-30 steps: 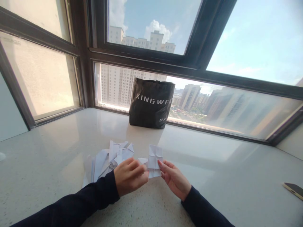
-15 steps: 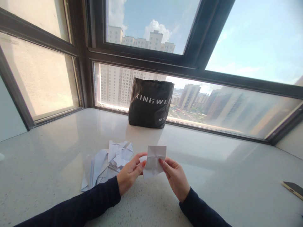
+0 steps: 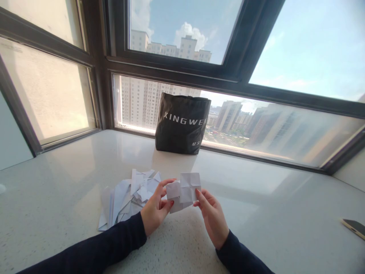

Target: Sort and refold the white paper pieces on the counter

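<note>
Between my two hands is a piece of folded white paper (image 3: 189, 188), held up above the counter, with crossing creases on its square upper layer and another layer behind and below it. My left hand (image 3: 156, 207) pinches its left side between thumb and fingers. On the right edge, my right hand (image 3: 212, 215) grips the square layer with thumb in front and fingers behind. Just left of my left hand lies a loose pile of folded white papers (image 3: 122, 199), partly hidden by my hand and sleeve.
A black bag (image 3: 182, 125) with white lettering stands at the back against the window. A dark phone-like object with a gold edge (image 3: 355, 228) lies at the far right. The pale speckled counter (image 3: 270, 213) runs up to the dark window frames (image 3: 242, 85).
The square layer has shifted slightly up and right, and more of the paper's left part now shows. My left fingers have moved a little along its left side.
</note>
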{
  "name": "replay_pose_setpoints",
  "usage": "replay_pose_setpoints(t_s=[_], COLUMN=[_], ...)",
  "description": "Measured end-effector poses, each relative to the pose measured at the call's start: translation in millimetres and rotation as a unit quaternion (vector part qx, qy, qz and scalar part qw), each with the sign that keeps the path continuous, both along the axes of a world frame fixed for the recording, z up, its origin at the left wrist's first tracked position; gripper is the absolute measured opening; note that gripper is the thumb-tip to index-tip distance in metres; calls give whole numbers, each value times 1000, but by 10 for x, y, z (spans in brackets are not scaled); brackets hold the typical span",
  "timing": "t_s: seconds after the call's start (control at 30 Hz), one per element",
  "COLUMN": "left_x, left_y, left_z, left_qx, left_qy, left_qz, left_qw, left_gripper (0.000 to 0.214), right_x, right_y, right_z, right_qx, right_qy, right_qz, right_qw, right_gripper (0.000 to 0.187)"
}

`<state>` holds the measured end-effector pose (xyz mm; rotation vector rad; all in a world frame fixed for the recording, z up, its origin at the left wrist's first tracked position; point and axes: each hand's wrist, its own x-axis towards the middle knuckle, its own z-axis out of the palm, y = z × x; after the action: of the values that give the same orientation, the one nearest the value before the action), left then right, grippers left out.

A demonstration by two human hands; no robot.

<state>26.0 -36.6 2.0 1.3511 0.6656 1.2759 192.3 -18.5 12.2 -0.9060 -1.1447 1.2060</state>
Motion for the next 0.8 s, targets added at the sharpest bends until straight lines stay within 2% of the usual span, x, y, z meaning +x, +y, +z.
replay_pose_setpoints(t_s=[0.13, 0.33, 0.53, 0.67, 0.8], left_x=[-8, 0, -5, 2, 12], left_y=[-13, -40, -87, -69, -32], left_z=[11, 52, 115, 113, 101], left_qx=[8, -7, -54, -64, -57], left_qy=[-6, 18, -1, -31, -45], left_qz=[-10, -17, -22, 8, 28], left_qw=[1000, 1000, 998, 997, 997], left_gripper=[61, 60, 53, 54, 55], right_x=[29, 75, 29, 31, 50], right_y=[28, 78, 35, 24, 3], right_z=[-5, -44, -22, -17, 14], right_qx=[-20, 28, 42, 49, 78], right_qy=[40, -113, -164, -173, -134], right_qz=[-48, -39, -9, -11, -66], right_qw=[998, 992, 986, 984, 986], right_gripper=[23, 32, 31, 32, 30])
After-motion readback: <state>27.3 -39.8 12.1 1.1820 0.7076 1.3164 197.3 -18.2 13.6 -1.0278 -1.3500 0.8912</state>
